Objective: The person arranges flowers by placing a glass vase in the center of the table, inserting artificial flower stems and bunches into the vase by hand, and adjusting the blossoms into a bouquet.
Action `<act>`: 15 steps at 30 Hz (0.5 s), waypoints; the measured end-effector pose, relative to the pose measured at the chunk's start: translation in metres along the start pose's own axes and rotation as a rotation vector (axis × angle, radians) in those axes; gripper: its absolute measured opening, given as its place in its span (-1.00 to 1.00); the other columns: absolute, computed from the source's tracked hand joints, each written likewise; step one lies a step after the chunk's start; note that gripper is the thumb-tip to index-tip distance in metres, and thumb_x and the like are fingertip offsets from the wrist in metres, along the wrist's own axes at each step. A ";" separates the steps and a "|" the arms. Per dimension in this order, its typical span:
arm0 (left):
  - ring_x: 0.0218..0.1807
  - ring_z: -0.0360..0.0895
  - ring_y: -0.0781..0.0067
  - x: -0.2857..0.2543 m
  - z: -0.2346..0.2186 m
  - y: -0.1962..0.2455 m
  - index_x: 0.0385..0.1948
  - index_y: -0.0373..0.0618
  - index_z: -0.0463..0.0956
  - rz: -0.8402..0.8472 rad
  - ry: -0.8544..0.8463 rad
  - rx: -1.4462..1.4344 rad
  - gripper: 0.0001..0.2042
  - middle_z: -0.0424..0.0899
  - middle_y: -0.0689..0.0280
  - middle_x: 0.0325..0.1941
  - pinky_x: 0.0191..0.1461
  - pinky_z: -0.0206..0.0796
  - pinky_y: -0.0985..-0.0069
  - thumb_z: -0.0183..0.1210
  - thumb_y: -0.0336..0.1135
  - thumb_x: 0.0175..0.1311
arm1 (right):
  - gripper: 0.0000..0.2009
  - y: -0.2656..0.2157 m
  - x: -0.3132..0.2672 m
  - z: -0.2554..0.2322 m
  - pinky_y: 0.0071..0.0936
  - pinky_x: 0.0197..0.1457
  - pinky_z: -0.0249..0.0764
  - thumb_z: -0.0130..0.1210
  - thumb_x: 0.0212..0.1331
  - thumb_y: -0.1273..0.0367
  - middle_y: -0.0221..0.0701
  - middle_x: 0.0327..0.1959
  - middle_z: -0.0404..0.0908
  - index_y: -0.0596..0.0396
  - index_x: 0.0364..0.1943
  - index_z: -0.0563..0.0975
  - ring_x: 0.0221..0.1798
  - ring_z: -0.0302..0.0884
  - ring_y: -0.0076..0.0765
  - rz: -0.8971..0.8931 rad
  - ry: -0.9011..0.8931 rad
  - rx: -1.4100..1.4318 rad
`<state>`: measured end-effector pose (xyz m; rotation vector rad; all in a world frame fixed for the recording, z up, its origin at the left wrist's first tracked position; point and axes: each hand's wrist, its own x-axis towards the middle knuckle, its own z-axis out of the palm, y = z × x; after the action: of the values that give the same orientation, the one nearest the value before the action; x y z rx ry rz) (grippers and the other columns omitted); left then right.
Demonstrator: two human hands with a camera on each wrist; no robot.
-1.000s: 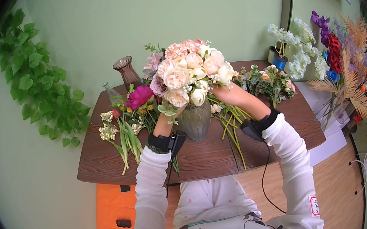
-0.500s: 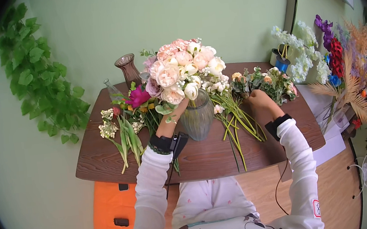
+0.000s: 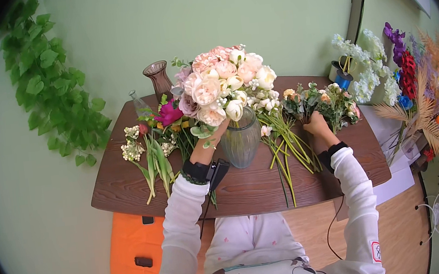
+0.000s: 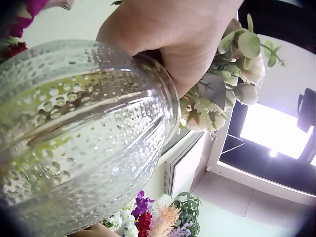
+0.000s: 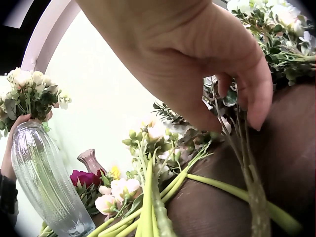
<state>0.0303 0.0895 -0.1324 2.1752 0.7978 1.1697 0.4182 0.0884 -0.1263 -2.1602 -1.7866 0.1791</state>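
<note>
My left hand [image 3: 218,135] grips the bouquet of pale pink and cream flowers [image 3: 224,85] just under its blooms, at the rim of the ribbed clear glass vase [image 3: 242,144]. In the left wrist view the fingers curl over the rim, and the bouquet's stems there are hidden by the hand. On the right of the table, my right hand [image 3: 316,125] pinches thin stems [image 5: 242,143] of a leafy bunch with small peach flowers [image 3: 292,101]. Its thumb and fingers close round them in the right wrist view. Long green stems [image 3: 286,153] lie between vase and right hand.
Magenta flower [image 3: 169,113], white berry sprigs [image 3: 133,147] and tulip-like stems [image 3: 158,163] lie left on the brown table [image 3: 128,188]. Behind them stand a mauve glass vase [image 3: 158,78] and a small clear bottle [image 3: 139,103]. Tall flowers [image 3: 407,69] stand at far right.
My right hand has left the bouquet and moved right and down to the leafy bunch, where it now pinches stems. The left hand stays at the vase rim with the bouquet.
</note>
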 end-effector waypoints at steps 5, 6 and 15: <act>0.16 0.26 0.42 0.021 0.003 0.022 0.11 -0.08 0.25 -0.027 0.091 0.024 -0.64 0.34 0.28 0.12 0.20 0.08 0.52 -0.09 -0.42 0.26 | -0.39 -0.017 -0.016 -0.025 -0.27 -0.59 0.55 0.22 -0.13 0.40 0.15 -0.16 0.43 0.48 -0.11 0.09 -0.24 0.55 0.02 0.138 -0.140 0.307; 0.13 0.27 0.43 0.017 0.004 0.026 0.09 -0.08 0.26 -0.033 0.110 0.030 -0.65 0.35 0.28 0.09 0.18 0.09 0.52 -0.07 -0.42 0.25 | -0.39 -0.016 -0.017 -0.023 -0.27 -0.59 0.55 0.22 -0.13 0.40 0.15 -0.16 0.43 0.48 -0.11 0.09 -0.24 0.55 0.02 0.137 -0.139 0.307; -0.09 0.41 0.55 0.020 0.004 0.067 -0.06 -0.12 0.36 -0.090 0.286 0.088 -0.72 0.49 0.34 -0.15 -0.03 0.24 0.56 0.07 -0.36 0.20 | -0.63 0.008 0.005 0.009 -0.31 -0.65 0.47 0.05 0.01 0.45 -0.10 -0.38 0.46 0.31 -0.14 0.20 -0.55 0.51 -0.22 0.236 -0.293 0.746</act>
<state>0.0592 0.0576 -0.0770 2.0427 1.0744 1.4433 0.4241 0.0940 -0.1373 -1.8214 -1.2743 1.0767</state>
